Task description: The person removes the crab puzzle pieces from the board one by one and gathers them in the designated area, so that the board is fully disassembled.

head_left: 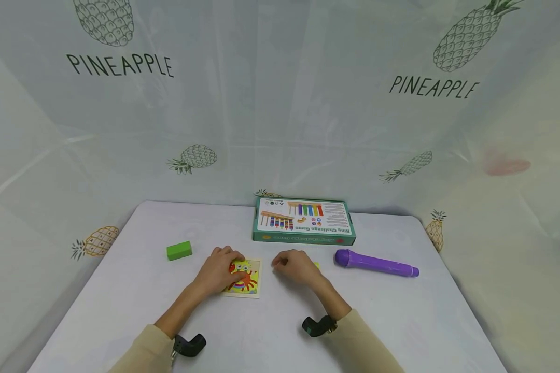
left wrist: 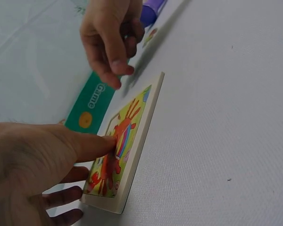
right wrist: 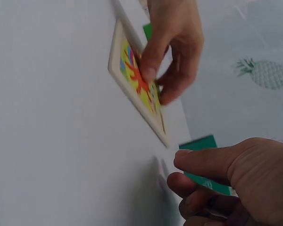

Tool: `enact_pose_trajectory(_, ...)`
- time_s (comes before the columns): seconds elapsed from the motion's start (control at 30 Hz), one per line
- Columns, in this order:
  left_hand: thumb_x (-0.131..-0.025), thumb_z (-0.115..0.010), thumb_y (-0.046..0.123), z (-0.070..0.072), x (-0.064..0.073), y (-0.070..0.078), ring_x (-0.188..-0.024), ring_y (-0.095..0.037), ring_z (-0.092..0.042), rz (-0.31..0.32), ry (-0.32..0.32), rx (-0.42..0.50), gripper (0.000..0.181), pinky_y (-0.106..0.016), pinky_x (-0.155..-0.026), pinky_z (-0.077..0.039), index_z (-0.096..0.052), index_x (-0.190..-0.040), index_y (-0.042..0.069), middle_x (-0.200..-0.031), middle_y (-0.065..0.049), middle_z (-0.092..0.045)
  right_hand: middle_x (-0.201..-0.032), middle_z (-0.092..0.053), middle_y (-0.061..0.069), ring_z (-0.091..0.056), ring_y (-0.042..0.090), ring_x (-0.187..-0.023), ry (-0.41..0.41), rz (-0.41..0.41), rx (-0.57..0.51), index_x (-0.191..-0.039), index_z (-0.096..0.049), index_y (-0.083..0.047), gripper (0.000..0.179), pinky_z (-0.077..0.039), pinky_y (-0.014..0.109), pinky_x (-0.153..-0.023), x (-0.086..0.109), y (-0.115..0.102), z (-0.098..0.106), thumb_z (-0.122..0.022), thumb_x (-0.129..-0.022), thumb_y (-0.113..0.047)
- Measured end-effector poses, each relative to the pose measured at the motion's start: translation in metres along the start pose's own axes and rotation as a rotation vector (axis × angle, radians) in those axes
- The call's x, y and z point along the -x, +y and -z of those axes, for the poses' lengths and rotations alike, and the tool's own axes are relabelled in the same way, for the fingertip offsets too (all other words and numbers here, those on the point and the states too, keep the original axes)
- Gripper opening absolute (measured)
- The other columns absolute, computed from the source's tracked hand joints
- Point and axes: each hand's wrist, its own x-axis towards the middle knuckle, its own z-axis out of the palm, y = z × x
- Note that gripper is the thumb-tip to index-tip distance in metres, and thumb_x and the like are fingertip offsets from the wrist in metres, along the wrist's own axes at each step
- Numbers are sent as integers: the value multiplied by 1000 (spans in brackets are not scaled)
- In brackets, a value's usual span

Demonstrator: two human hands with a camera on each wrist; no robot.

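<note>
A small square crab puzzle (head_left: pixel 254 284) in a pale wooden frame lies flat on the table. My left hand (head_left: pixel 220 270) holds it at its left side, with the thumb (left wrist: pixel 96 145) on the crab picture and the other fingers by the edge. In the left wrist view a pale bare patch (left wrist: pixel 114 119) shows in the picture. My right hand (head_left: pixel 297 265) hovers right of the puzzle, fingers loosely bent, with nothing seen between them. Partly hidden behind it, a small yellow-green piece (head_left: pixel 317 264) lies on the table.
A green box (head_left: pixel 303 239) printed with a ring game lies at the table's back edge. To the right is a purple microphone-shaped stick (head_left: pixel 378 263); to the left, a green block (head_left: pixel 179 250). A pineapple-print curtain (head_left: pixel 280 103) hangs behind the white table (head_left: pixel 401 331).
</note>
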Motion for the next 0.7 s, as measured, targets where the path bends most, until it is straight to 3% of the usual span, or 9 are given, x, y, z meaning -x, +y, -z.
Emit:
enact_pose_trajectory(0.37, -81, -85, 35, 2, 2, 5, -111, -27, -51, 51, -2, 64, 46, -43, -95, -47, -71, -116, 9, -118, -7, -63, -89, -68, -7, -54, 10, -78, -69, 3, -46, -119, -74, -12, 29, -44, 26, -69, -14, -25, -29, -71, -92, -22)
enact_pose_trajectory(0.57, -79, -85, 39, 3, 2, 6, -110, -25, -54, 82, 7, 3, 45, -45, -91, -51, -73, -112, 12, -118, -5, -65, -79, -62, -6, -51, 10, -73, -77, -14, -36, -124, -73, -13, 34, -38, 26, -63, -15, -28, -32, -72, -92, -25)
enact_pose_trajectory(0.7, -78, -86, 39, 5, 3, 7, -110, -28, -56, 73, 25, -4, 45, -48, -95, -49, -74, -109, 9, -116, -7, -67, -75, -59, -5, -49, 10, -70, -88, -17, -47, -125, -72, -14, 35, -36, 25, -60, -15, -28, -32, -72, -92, -25)
